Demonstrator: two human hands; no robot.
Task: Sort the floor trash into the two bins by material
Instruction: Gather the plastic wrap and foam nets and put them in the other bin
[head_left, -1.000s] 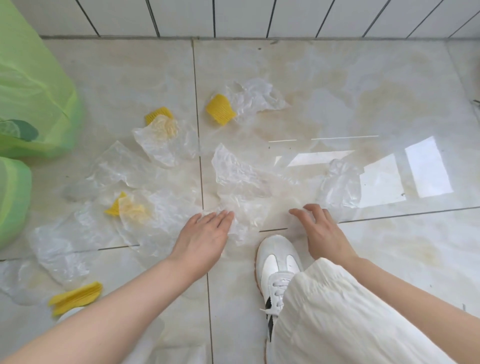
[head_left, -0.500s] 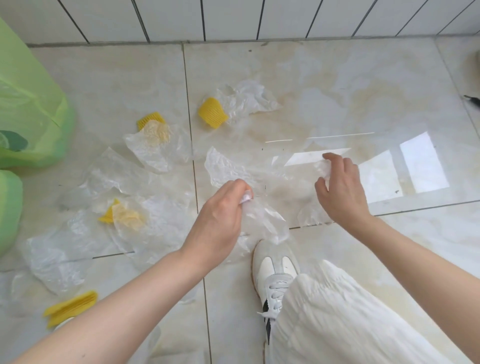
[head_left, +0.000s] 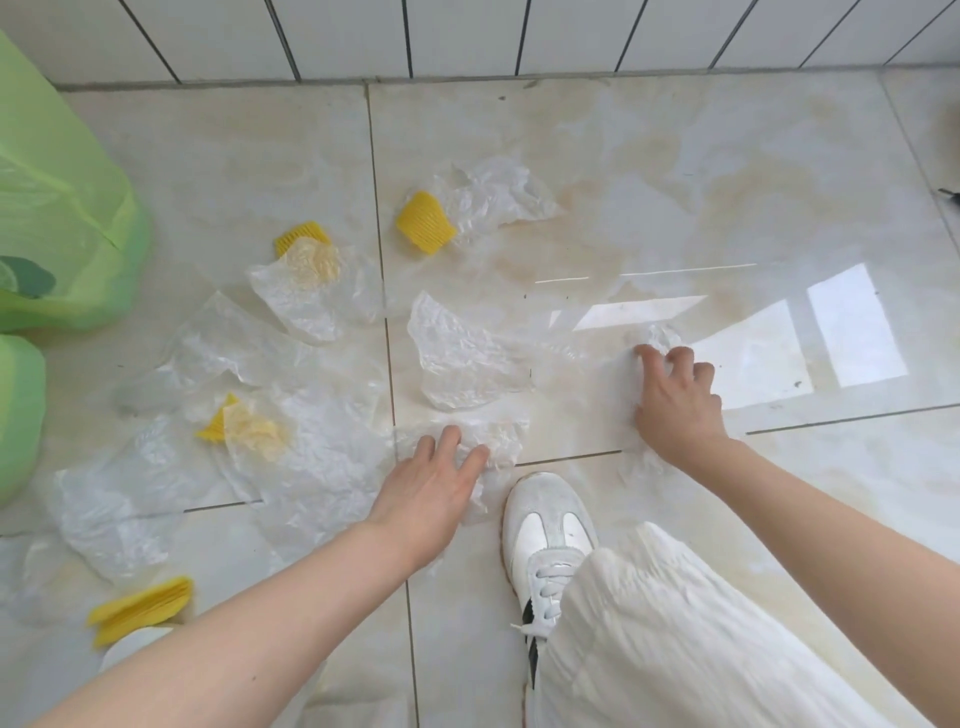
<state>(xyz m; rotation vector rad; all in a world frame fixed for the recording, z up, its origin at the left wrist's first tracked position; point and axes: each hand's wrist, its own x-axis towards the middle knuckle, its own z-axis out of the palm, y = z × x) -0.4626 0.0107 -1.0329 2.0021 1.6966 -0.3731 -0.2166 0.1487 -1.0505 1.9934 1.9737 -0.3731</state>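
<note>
Clear crumpled plastic wrappers lie scattered on the tiled floor, one in the middle (head_left: 457, 358) and others to the left (head_left: 306, 296). Several yellow pleated paper cups lie among them, one at the back (head_left: 426, 223), one near my left arm (head_left: 140, 608). My left hand (head_left: 431, 488) lies flat, fingers apart, on a wrapper (head_left: 498, 441) by my shoe. My right hand (head_left: 675, 400) has its fingers curled into another crumpled wrapper (head_left: 657, 335) on the floor. Two bins lined with green bags stand at the left edge, one farther (head_left: 67, 208), one nearer (head_left: 15, 415).
My white shoe (head_left: 545, 525) and cream trouser leg (head_left: 675, 649) are between my arms. A white tiled wall (head_left: 467, 36) runs along the back. A small dark object (head_left: 948, 195) shows at the right edge. Bright window reflections lie on the floor at the right.
Half a second ago both hands held wrappers lifted off the floor. Now the left hand lies flat on its wrapper and the right hand is down on the floor, clutching its wrapper.
</note>
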